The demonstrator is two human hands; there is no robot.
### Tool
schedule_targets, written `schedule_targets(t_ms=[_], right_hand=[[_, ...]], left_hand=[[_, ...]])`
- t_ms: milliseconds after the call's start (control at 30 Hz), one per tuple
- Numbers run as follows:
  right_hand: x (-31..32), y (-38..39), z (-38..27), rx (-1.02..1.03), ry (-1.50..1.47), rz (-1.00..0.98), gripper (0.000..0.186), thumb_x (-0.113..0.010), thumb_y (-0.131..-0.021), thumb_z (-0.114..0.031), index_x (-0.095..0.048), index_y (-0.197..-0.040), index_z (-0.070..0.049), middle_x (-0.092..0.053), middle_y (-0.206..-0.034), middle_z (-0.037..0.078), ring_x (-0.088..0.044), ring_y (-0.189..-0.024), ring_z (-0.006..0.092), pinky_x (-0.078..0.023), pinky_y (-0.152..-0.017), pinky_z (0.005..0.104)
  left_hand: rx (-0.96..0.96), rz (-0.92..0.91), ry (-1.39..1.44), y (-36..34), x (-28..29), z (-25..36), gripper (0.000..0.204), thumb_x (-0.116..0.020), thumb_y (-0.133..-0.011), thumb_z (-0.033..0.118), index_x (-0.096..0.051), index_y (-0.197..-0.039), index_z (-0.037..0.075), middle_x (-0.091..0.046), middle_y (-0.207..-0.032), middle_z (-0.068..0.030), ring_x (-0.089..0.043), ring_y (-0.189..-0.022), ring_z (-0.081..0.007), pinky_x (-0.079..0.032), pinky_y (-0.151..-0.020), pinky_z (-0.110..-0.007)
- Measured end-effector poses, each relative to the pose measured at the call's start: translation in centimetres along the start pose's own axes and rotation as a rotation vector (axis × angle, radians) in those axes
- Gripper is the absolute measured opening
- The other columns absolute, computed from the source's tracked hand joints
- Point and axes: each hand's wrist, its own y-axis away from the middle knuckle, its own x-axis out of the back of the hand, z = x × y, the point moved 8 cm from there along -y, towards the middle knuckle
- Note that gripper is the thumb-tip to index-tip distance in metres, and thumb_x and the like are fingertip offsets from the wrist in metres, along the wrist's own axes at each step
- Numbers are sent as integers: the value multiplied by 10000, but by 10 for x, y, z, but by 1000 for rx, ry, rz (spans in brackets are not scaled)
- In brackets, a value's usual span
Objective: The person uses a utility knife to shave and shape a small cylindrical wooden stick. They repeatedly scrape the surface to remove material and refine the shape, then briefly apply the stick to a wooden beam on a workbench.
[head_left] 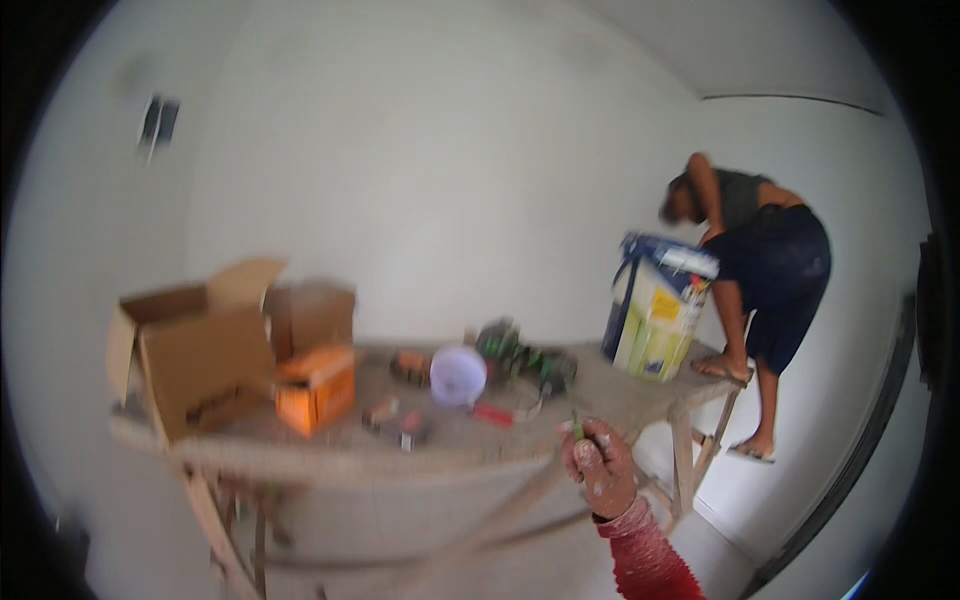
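Note:
My right hand point(603, 472), spotted with white and in a red knitted sleeve, is raised in front of the near edge of a wooden trestle table point(480, 440). Its fingers are closed around a small thin green object point(577, 428) whose kind is too blurred to tell. Beyond the hand, on the tabletop, lie a red-handled tool point(492, 414), a pale purple tub point(458, 376) and green-and-black power tools point(525, 358). My left hand is out of view.
An open cardboard box point(205, 365), another brown box point(312, 315) and an orange box point(316, 388) stand on the table's left side. At its right end is a large white, blue and green bucket point(658, 320). A person point(765, 240) bends over it, one foot on the table.

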Motion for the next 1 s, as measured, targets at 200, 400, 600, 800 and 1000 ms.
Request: schedule_targets(t_ms=[200, 400, 600, 800, 1000], right_hand=[[-76, 144, 9, -164, 118, -369, 375, -622, -978, -192, -594, -1300, -2, -625, -862, 91, -577, -713, 172, -496, -693, 311], [-121, 216, -53, -70, 49, -578, 359, -670, -943, -190, -631, -1265, -37, -626, -812, 96, -608, -640, 233, -507, -612, 326], [-131, 230, -113, 165, 176, -539, 415, -724, -917, -305, -653, -1259, -82, -614, -758, 68, -618, -579, 215, -491, -510, 338], [-175, 244, -176, 361, 276, -602, 418, -730, -907, -347, -666, -1230, -89, -583, -721, 45, -589, -532, 185, -467, -459, 322], [-242, 274, -230, 433, 264, -683, 418, -732, -904, -351, -672, -1222, -86, -578, -721, 36, -582, -527, 177, -465, -456, 318]], left_hand=[[106, -211, 261, 134, -36, 142, 612, -332, -1058, 581, -503, -711, 107, -447, -544, 35, -436, -449, -94, -345, -414, -272], [108, -258, 329, 252, -36, 205, 611, -331, -1052, 599, -493, -789, 73, -422, -550, 32, -380, -424, -75, -313, -396, -237], [115, -205, 310, 322, -11, 198, 612, -336, -1043, 619, -491, -801, 78, -408, -553, 40, -352, -420, -68, -296, -390, -236], [177, -230, 429, 372, 27, 182, 609, -337, -1036, 633, -492, -798, 94, -399, -546, 45, -332, -410, -62, -269, -368, -237], [101, -198, 482, 420, 97, 166, 612, -343, -1032, 639, -497, -803, 92, -414, -561, 47, -344, -412, -64, -275, -361, -241]])
